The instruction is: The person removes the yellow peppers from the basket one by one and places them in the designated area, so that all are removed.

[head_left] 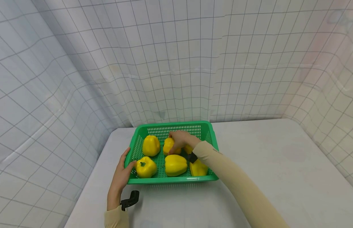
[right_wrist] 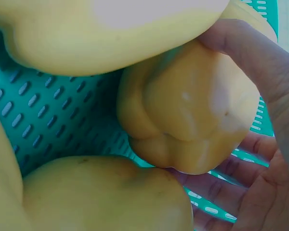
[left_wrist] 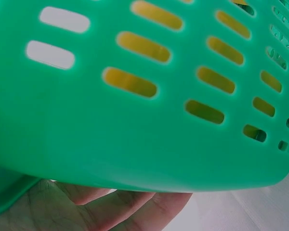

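A green perforated plastic basket (head_left: 172,180) holds several yellow bell peppers. My left hand (head_left: 120,174) grips its left side, thumb over the rim beside a stemmed bell pepper (head_left: 146,167); in the left wrist view the fingers (left_wrist: 120,208) lie against the outside, partly hidden by the wall. Inside, toward the back middle, my right hand (head_left: 182,139) holds a bell pepper (right_wrist: 192,106), with the thumb on one side and the fingers round the other. Just in front of that hand lies another bell pepper (head_left: 175,165).
Another bell pepper (head_left: 151,145) stands at the basket's back left. At the right, a bell pepper (head_left: 199,168) is partly covered by my right forearm. The basket sits on a white table (head_left: 264,158), close to a white checked curtain (head_left: 182,63) behind and at the sides.
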### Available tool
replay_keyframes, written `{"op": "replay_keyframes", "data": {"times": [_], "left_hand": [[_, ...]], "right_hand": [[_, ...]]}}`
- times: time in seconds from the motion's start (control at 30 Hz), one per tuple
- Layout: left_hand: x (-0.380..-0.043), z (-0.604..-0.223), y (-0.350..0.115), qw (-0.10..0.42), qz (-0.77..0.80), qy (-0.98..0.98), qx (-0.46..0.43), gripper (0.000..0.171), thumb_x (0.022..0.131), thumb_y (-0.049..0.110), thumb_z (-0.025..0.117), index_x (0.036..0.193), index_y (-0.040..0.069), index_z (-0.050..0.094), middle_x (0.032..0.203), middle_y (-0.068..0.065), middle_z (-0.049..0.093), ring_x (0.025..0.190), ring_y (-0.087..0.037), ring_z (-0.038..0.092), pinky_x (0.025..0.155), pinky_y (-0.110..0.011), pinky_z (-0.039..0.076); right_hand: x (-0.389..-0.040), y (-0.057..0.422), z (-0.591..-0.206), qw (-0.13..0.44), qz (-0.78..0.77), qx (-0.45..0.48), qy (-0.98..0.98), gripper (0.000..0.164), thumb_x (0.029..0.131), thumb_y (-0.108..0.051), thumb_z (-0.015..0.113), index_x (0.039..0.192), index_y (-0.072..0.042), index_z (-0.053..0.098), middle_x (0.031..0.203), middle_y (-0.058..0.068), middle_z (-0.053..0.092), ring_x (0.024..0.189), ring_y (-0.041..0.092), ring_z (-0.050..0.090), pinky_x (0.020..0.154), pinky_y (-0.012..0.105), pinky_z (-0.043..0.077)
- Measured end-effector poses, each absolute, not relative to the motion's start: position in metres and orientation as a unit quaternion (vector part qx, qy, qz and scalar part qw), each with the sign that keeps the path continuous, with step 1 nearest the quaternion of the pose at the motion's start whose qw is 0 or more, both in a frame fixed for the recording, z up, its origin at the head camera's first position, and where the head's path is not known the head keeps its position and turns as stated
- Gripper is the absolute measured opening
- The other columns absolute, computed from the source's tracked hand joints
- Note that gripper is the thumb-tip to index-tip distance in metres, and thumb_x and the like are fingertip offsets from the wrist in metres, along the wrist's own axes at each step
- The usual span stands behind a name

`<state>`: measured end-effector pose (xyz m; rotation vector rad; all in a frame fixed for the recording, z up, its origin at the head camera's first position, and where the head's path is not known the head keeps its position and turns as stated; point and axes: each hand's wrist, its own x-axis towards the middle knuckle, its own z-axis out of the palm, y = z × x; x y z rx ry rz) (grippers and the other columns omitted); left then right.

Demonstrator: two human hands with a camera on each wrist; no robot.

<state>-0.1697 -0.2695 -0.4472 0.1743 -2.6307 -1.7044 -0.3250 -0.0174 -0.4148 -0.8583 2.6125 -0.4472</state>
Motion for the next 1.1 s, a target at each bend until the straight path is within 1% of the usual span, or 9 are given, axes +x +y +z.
{"op": "replay_keyframes", "data": {"times": [0.33,0.57,0.67,0.9,1.1], "left_hand": [[-0.1707,-0.4476,-0.2705,0.004,-0.536,-0.842,0.055,0.062,0.101,0.025,0.044,0.154,0.029,0.011,0.155,-0.016,0.010,0.125,-0.036,0.028,0.097,-0.056,0.026],[-0.1701,-0.4477,-0.2705,0.003,-0.537,-0.842,0.058,0.062,0.101,0.026,0.044,0.154,0.030,0.011,0.155,-0.016,0.011,0.124,-0.036,0.029,0.096,-0.055,0.026],[-0.1697,-0.4476,-0.2703,0.003,-0.536,-0.842,0.058,0.062,0.101,0.026,0.044,0.154,0.030,0.012,0.155,-0.016,0.011,0.123,-0.036,0.030,0.095,-0.054,0.027],[-0.1695,-0.4476,-0.2698,0.002,-0.535,-0.843,0.058,0.062,0.101,0.025,0.044,0.154,0.030,0.011,0.155,-0.017,0.013,0.122,-0.036,0.032,0.094,-0.054,0.029],[-0.1698,-0.4474,-0.2696,0.005,-0.534,-0.844,0.057,0.062,0.101,0.024,0.044,0.154,0.029,0.011,0.154,-0.017,0.013,0.120,-0.036,0.032,0.093,-0.053,0.029]], "right_hand": [[-0.3255,-0.0176,-0.4163,0.159,-0.154,-0.308,0.925,0.078,0.071,-0.051,0.079,0.131,-0.014,0.047,0.108,0.002,0.058,0.087,0.015,0.054,0.075,0.031,0.045],[-0.3252,-0.0169,-0.4141,0.152,-0.177,-0.318,0.919,0.076,0.070,-0.046,0.081,0.129,-0.012,0.047,0.112,0.004,0.057,0.091,0.016,0.054,0.078,0.031,0.045],[-0.3243,-0.0160,-0.4135,0.150,-0.186,-0.319,0.917,0.075,0.070,-0.045,0.082,0.128,-0.012,0.047,0.111,0.003,0.057,0.090,0.016,0.054,0.077,0.031,0.045],[-0.3230,-0.0151,-0.4137,0.156,-0.210,-0.318,0.911,0.072,0.070,-0.042,0.082,0.124,-0.010,0.045,0.103,0.003,0.056,0.086,0.016,0.055,0.074,0.029,0.046],[-0.3238,-0.0151,-0.4159,0.155,-0.225,-0.317,0.908,0.079,0.071,-0.042,0.081,0.128,-0.006,0.040,0.103,0.005,0.055,0.085,0.016,0.055,0.074,0.029,0.046]]}}
